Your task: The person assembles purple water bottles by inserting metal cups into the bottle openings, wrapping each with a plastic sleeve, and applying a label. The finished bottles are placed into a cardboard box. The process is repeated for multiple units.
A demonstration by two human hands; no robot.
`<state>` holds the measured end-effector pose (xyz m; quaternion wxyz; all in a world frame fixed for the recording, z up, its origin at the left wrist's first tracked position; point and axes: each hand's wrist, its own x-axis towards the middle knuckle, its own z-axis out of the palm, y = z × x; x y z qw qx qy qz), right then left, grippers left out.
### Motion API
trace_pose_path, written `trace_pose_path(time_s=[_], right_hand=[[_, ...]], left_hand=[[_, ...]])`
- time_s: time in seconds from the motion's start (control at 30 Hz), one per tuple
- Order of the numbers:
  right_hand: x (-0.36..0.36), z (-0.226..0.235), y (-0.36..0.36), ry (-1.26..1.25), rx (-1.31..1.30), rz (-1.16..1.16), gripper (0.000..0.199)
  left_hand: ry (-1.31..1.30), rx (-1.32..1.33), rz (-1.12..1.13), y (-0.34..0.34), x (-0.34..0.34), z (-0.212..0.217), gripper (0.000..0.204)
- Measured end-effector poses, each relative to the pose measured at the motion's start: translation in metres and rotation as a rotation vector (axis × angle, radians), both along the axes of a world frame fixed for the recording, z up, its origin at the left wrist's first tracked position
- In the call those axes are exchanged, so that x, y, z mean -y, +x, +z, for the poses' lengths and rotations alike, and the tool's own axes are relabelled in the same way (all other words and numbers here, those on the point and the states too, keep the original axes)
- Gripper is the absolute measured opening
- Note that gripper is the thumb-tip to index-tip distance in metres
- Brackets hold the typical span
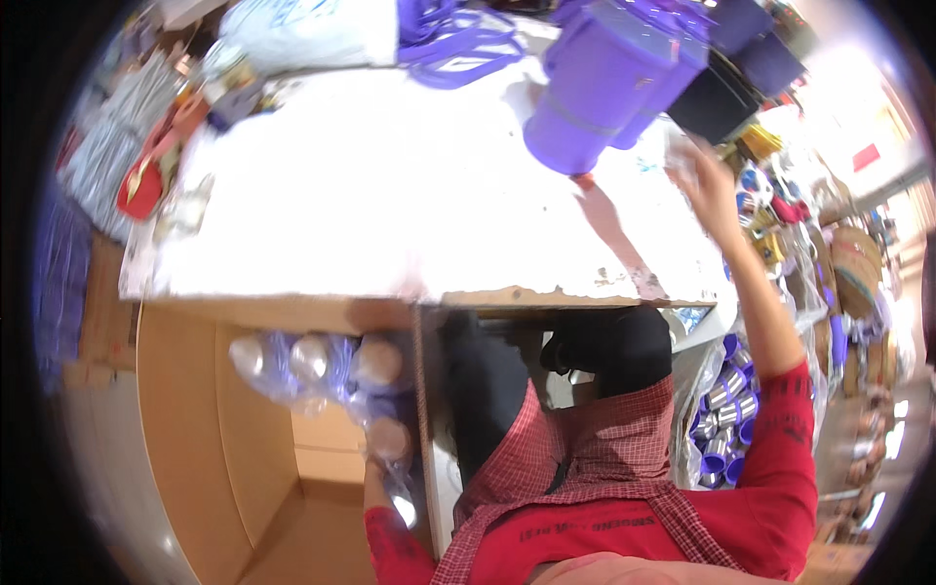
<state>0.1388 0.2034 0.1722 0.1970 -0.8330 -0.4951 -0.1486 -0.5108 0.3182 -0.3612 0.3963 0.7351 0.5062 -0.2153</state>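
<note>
Head view: the white table (370, 185) spreads before you, its widest open stretch in the middle, its chipped near edge reaching over your knees. Left of your legs, the cardboard box (185, 400) opens upward, with room toward you. Dark lettering marks your red shirt (585, 531). Purple containers (600, 93) are at the table's far right. Over the box's opening is the clear-wrapped bundle (310, 359). Your right hand (706, 185), blurred beside the containers, has fingers partly spread; any hold cannot be told. Your left hand (374, 469) is mostly hidden at the bundle, grip unclear.
</note>
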Motion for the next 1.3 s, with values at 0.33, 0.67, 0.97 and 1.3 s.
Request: trace_pose_path(time_s=[0.33, 0.67, 0.97, 1.3], right_hand=[[-0.045, 0.078, 0.045, 0.749, -0.192, 0.139, 0.021], [0.088, 0.102, -0.053, 0.331, -0.380, 0.800, 0.025], [0.226, -0.046, 0.107, 0.337, -0.308, -0.081, 0.030], [0.295, -0.198, 0.085, -0.128, -0.042, -0.351, 0.054]], left_hand=[[-0.097, 0.298, 0.512, -0.038, 0.018, 0.106, 0.029], [0.007, 1.531, 0.036, 0.294, -0.053, 0.481, 0.053], [-0.466, 1.162, -0.183, 0.442, 0.051, 0.487, 0.062], [0.919, 0.639, -0.739, 0.508, 0.057, 0.489, 0.052]])
